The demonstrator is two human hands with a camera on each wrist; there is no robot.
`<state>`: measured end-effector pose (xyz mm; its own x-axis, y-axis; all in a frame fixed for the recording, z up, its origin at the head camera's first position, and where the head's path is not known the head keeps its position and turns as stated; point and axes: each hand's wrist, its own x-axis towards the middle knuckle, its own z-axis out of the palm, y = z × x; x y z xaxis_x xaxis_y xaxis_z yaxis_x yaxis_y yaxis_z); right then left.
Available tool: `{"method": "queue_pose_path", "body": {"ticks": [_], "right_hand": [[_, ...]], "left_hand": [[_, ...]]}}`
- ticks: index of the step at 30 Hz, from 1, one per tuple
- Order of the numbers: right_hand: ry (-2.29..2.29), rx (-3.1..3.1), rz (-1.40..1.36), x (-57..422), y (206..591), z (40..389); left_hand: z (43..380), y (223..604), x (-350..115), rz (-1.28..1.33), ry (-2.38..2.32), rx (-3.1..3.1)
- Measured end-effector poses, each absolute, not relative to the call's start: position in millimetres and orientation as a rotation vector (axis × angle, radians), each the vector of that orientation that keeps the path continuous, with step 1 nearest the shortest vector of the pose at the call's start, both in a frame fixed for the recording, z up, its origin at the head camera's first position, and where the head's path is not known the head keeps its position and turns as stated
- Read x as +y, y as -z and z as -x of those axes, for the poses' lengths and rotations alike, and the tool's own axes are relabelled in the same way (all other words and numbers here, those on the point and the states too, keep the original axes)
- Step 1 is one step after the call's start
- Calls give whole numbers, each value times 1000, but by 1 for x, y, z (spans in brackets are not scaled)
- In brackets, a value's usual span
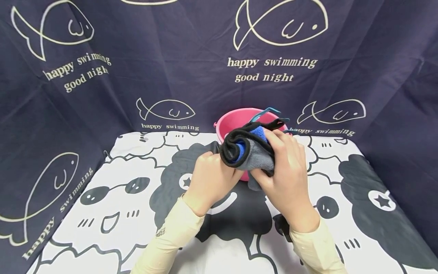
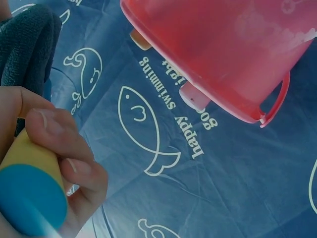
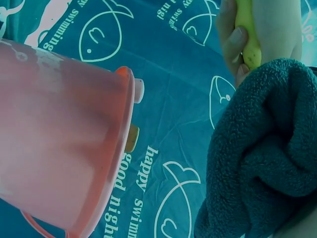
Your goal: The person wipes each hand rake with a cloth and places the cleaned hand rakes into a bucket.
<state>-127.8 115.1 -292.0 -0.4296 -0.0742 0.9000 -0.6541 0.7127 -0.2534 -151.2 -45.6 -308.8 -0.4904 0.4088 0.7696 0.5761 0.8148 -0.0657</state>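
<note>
My right hand (image 1: 287,177) grips a bunched cloth (image 1: 254,156), grey and blue with black edging, in front of the pink bucket. My left hand (image 1: 213,177) is curled round a yellow handle with a blue end (image 2: 32,198), best seen in the left wrist view. The handle runs toward the cloth, and its far end is hidden there, so I cannot tell what kind of tool it is. In the right wrist view the cloth (image 3: 262,148) hangs in thick folds right beside the yellow handle (image 3: 251,49).
Behind the hands stands the pink bucket (image 1: 236,114), with a teal-blue item (image 1: 268,112) sticking up at its rim. A white end (image 3: 139,90) and a yellowish end (image 3: 132,138) poke past the rim. A patterned sheet (image 1: 113,205) covers the table; dark fabric (image 1: 191,68) hangs behind.
</note>
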Motion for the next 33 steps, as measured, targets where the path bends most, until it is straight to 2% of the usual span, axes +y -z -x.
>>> {"method": "queue_pose_path", "body": {"ticks": [33], "right_hand": [[-537, -1980, -392, 119, 289, 127]], "left_hand": [[154, 307, -46, 783, 143, -2088]]}}
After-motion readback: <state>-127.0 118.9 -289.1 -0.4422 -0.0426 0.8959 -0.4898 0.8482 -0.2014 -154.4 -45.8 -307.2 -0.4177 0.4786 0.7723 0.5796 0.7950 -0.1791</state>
